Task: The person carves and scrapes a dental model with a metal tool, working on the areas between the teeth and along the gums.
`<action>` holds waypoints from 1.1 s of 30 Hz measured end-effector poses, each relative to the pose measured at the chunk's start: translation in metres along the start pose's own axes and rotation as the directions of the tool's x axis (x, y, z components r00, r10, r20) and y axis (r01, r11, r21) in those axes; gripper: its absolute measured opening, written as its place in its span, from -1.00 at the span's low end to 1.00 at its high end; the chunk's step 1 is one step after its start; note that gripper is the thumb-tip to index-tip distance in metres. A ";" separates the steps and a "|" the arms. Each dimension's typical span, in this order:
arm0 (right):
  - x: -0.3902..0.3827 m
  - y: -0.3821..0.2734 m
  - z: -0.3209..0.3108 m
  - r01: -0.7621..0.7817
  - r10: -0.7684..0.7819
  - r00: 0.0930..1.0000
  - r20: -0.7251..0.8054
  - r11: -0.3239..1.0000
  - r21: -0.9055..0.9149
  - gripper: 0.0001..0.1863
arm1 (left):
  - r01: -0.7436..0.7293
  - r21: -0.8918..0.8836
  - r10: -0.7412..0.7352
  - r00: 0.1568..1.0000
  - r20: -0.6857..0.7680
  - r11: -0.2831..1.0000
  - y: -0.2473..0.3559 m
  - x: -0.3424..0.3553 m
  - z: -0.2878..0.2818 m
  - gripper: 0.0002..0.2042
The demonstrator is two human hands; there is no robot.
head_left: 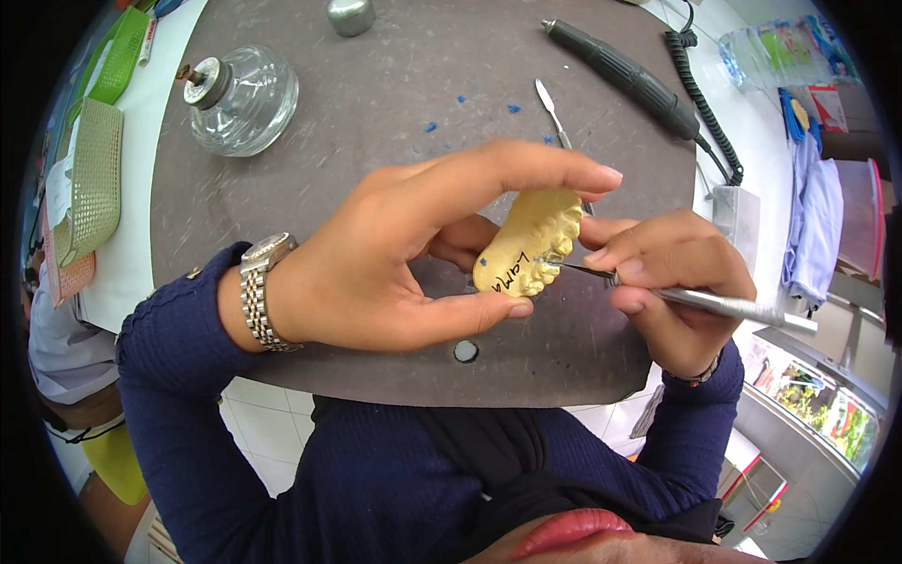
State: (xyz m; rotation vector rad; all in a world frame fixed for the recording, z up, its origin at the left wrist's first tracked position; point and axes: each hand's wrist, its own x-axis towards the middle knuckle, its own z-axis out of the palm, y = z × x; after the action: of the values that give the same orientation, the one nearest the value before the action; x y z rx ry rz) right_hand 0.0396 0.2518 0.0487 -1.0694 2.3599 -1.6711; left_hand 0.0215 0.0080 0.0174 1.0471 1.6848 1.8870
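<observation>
From my station I see the left hand (376, 240) half curled, clasping the cast (512, 252) by its edges, just left of the right hand (691, 282). The right is closed in a pinch on 1 tool (719, 304), its tip at the cast. I have 1 lamp (249, 108) beyond and left of the left hand, 1 spatula (551, 108) just past it, 1 drill (620, 80) beyond the right.

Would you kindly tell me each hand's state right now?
Left hand: holding the yellow dental cast.
Right hand: closed on a slim metal tool.
</observation>
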 end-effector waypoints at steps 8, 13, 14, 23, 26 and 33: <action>-0.001 0.011 0.006 -0.044 0.063 0.995 -0.074 0.973 0.226 -0.79 | 0.018 0.076 -0.016 1.000 -0.027 0.997 0.003 0.000 0.001 -0.27; 0.000 0.011 0.006 0.014 -0.006 0.998 -0.057 0.991 0.133 -0.78 | 0.036 0.026 -0.035 0.998 -0.049 0.999 0.004 0.000 0.002 -0.25; 0.000 0.011 0.006 0.021 -0.014 0.998 -0.059 0.991 0.130 -0.78 | 0.040 0.021 -0.039 0.998 -0.054 0.999 0.005 -0.001 0.002 -0.25; -0.003 0.016 0.011 -0.064 0.098 0.988 -0.119 0.963 0.261 -0.77 | 0.071 -0.004 -0.071 0.995 -0.069 0.997 0.002 0.000 0.002 -0.25; 0.001 0.014 0.007 -0.007 0.017 0.998 -0.064 0.988 0.152 -0.77 | 0.115 -0.009 -0.116 0.991 -0.074 0.993 0.006 -0.003 0.002 -0.25; 0.000 0.014 0.009 0.000 0.019 0.996 -0.091 0.981 0.196 -0.78 | 0.182 -0.069 -0.188 0.978 -0.091 0.981 0.005 -0.002 0.001 -0.25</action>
State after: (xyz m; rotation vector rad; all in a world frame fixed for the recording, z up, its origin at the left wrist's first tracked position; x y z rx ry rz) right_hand 0.0367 0.2470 0.0335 -0.9648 2.1889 -1.9412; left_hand 0.0245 0.0065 0.0221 0.7576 1.7034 1.8810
